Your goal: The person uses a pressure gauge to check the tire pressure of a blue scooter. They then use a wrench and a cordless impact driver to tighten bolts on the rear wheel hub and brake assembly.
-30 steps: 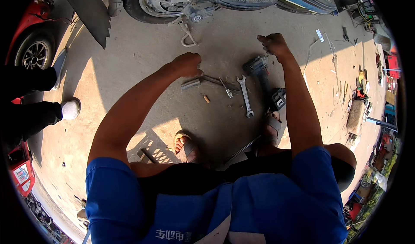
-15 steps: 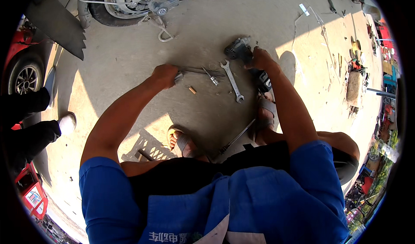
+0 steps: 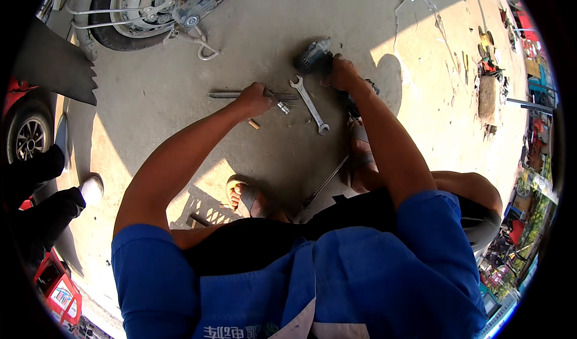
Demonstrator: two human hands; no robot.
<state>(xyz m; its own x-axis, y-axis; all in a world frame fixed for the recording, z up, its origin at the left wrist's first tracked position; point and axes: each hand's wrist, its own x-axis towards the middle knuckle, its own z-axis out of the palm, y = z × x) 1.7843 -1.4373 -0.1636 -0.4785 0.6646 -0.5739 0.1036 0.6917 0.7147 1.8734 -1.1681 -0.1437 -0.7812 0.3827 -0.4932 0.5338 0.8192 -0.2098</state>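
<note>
My right hand (image 3: 344,74) is wrapped round the handle of a dark cordless impact wrench (image 3: 314,55), whose head points to the far left. Over the concrete, my left hand (image 3: 255,100) has its fingers curled by a socket adapter (image 3: 283,107). What those fingers hold, if anything, is hidden. A long flat metal bar (image 3: 223,95) passes beneath the same hand and shows on both sides. Between my hands lies a silver open-ended wrench (image 3: 311,106). A small tan cylinder (image 3: 254,124) rests just below my left wrist.
A screwdriver-like long rod (image 3: 324,184) lies between my sandalled feet. At the far left stands a vehicle wheel (image 3: 135,14) with a metal stand. Another person's shoe (image 3: 92,190) and a red car's wheel (image 3: 30,133) are on the left. Wire (image 3: 439,23) trails at the far right.
My left hand has moved right along the bar to the socket adapter, uncovering the bar's left end. My right hand keeps its grip on the impact wrench. The view has shifted slightly.
</note>
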